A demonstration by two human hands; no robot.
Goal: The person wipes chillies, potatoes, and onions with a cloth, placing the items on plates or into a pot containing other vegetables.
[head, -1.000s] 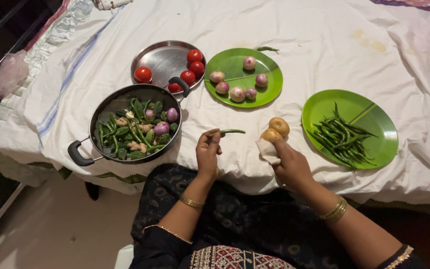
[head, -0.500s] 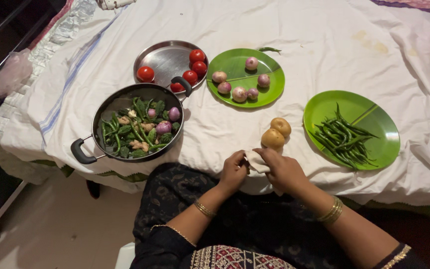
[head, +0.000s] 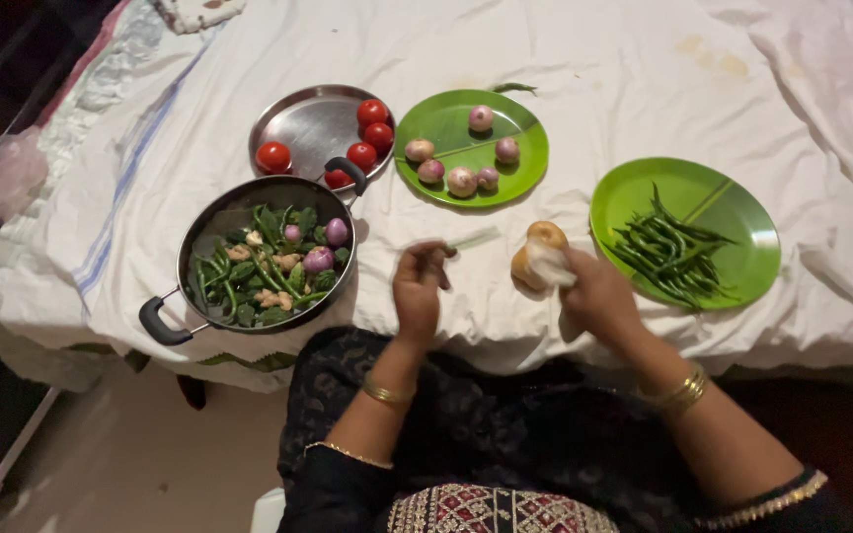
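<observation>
My left hand (head: 420, 292) is over the white sheet just right of the pan, its fingers pinched on a thin green chilli (head: 473, 239) that shows as a blur. My right hand (head: 599, 292) is beside two brown potatoes (head: 535, 249) on the sheet. Its fingertips grip a small white piece (head: 551, 265) that touches the potatoes. A black-handled pan (head: 164, 326) to the left holds green chillies, small purple onions and pale bits. To the right of my right hand, a green plate (head: 742, 197) carries a pile of green chillies (head: 668, 247).
A steel plate (head: 308, 123) with several red tomatoes sits behind the pan. A second green plate (head: 446, 118) holds several small onions. One loose chilli (head: 513, 88) lies behind it. The sheet-covered surface ends at my lap; bare floor shows at the lower left.
My hands were together at the sheet's near edge half a second ago. My left hand has since moved up and left with a chilli. My right hand has risen against the potatoes.
</observation>
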